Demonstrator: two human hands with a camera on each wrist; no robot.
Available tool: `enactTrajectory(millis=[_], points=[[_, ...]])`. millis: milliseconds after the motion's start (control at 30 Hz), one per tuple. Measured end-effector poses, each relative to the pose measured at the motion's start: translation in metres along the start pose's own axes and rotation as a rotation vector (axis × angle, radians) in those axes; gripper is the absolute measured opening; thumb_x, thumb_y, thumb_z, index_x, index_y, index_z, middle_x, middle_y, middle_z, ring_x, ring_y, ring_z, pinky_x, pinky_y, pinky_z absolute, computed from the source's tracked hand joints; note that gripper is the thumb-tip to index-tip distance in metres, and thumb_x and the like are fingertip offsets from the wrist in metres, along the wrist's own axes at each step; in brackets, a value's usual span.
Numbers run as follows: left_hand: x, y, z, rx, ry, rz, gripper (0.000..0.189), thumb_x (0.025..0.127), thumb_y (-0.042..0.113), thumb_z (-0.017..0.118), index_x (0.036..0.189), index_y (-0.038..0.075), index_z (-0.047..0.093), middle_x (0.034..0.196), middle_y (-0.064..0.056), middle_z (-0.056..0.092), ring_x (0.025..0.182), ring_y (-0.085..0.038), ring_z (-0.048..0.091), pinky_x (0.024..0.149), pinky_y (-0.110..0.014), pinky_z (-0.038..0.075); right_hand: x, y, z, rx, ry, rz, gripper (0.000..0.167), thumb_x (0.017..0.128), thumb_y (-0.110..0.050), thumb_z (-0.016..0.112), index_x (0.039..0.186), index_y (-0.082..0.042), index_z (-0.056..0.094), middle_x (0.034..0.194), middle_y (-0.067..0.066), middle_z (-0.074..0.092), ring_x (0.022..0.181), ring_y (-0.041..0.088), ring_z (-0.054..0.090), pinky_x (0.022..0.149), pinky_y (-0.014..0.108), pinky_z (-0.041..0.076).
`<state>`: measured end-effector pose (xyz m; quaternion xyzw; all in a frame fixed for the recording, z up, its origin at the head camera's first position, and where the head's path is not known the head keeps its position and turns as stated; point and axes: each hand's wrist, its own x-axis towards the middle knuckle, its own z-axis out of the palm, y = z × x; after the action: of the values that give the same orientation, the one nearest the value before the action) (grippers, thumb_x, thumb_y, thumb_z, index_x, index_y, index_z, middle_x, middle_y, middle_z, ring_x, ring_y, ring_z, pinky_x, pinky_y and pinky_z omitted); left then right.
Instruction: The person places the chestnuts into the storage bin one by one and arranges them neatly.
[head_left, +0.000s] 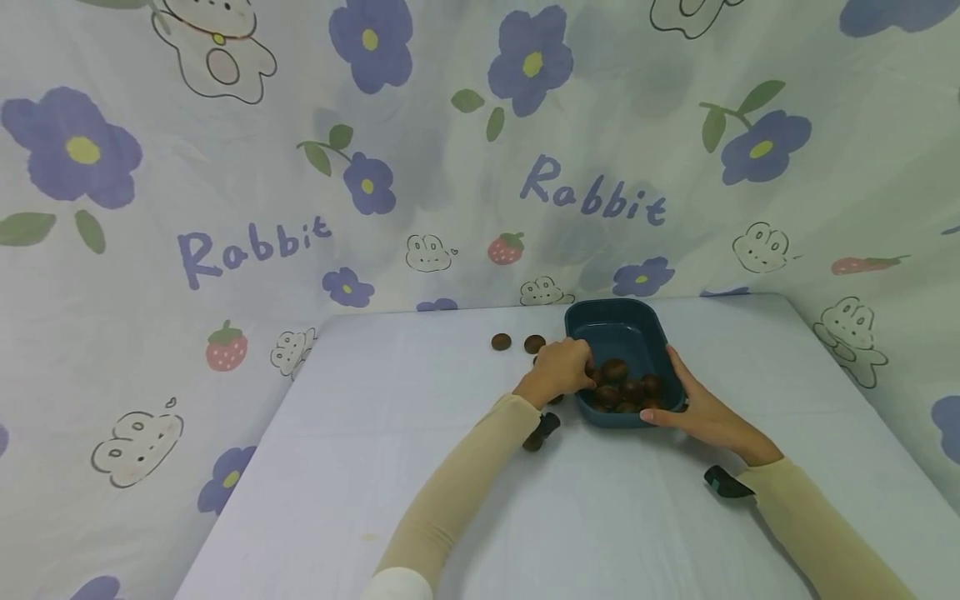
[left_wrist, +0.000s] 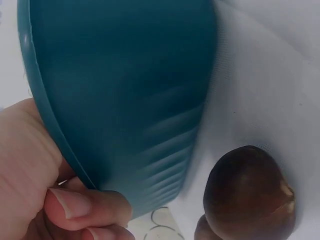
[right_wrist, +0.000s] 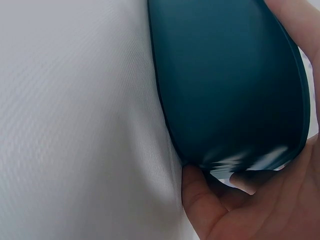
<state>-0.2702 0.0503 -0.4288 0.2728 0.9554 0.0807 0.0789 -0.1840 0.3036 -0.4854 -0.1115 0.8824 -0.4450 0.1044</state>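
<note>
A dark teal box stands toward the back right of the white table, with several brown chestnuts gathered at its near end. My left hand is at the left rim, fingers curled. In the left wrist view, those fingers overlap the rim, and a glossy chestnut lies beside the box. My right hand grips the near right corner, thumb at the front and fingers along the right side. In the right wrist view, the hand wraps the box's end.
Loose chestnuts lie left of the box, among them one chestnut at the back and another chestnut by the left wrist. A small dark device shows at the right wrist. A patterned curtain hangs behind the table.
</note>
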Motion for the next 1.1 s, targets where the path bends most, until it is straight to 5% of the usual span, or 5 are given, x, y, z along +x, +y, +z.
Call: enactTrajectory(millis=[300, 433, 600, 767, 1100], points=[[-0.014, -0.005, -0.006, -0.029, 0.100, -0.007, 0.038, 0.091, 0.043, 0.079, 0.122, 0.021, 0.077, 0.121, 0.003, 0.076, 0.101, -0.015, 0.070, 0.073, -0.031, 0.057, -0.001, 0.000, 0.000, 0.002, -0.004, 0.003, 0.123, 0.092, -0.042, 0.076, 0.162, -0.033, -0.024, 0.173, 0.015, -0.018, 0.156, 0.059, 0.001, 0.108, 0.086, 0.017], [-0.026, -0.013, -0.015, -0.153, 0.178, -0.016, 0.042, 0.093, 0.044, 0.077, 0.129, 0.022, 0.074, 0.128, 0.004, 0.074, 0.087, -0.015, 0.068, 0.061, -0.026, 0.050, -0.001, 0.000, 0.000, -0.006, -0.004, 0.002, 0.123, 0.092, -0.043, 0.076, 0.161, -0.033, -0.025, 0.173, 0.015, -0.018, 0.155, 0.060, 0.001, 0.108, 0.086, 0.018], [-0.044, -0.027, -0.023, -0.328, 0.228, -0.015, 0.042, 0.094, 0.042, 0.075, 0.130, 0.020, 0.073, 0.126, 0.005, 0.075, 0.073, -0.012, 0.067, 0.056, -0.021, 0.047, -0.001, 0.001, -0.002, -0.013, 0.004, -0.004, 0.122, 0.092, -0.043, 0.076, 0.161, -0.035, -0.025, 0.173, 0.015, -0.018, 0.155, 0.060, 0.002, 0.108, 0.086, 0.019], [-0.063, -0.042, -0.024, -0.446, 0.298, -0.021, 0.039, 0.095, 0.037, 0.076, 0.126, 0.014, 0.075, 0.119, 0.001, 0.077, 0.099, -0.014, 0.076, 0.079, -0.029, 0.060, -0.001, 0.002, -0.001, 0.009, 0.001, -0.011, 0.122, 0.092, -0.041, 0.076, 0.161, -0.034, -0.024, 0.173, 0.014, -0.018, 0.156, 0.059, 0.000, 0.108, 0.086, 0.017], [-0.096, -0.064, -0.018, -0.510, 0.326, -0.140, 0.036, 0.093, 0.039, 0.077, 0.119, 0.015, 0.078, 0.113, 0.000, 0.077, 0.083, -0.013, 0.065, 0.061, -0.025, 0.050, -0.001, 0.000, 0.000, 0.006, -0.001, -0.005, 0.123, 0.091, -0.042, 0.076, 0.160, -0.036, -0.026, 0.173, 0.013, -0.020, 0.156, 0.058, -0.001, 0.109, 0.086, 0.017]])
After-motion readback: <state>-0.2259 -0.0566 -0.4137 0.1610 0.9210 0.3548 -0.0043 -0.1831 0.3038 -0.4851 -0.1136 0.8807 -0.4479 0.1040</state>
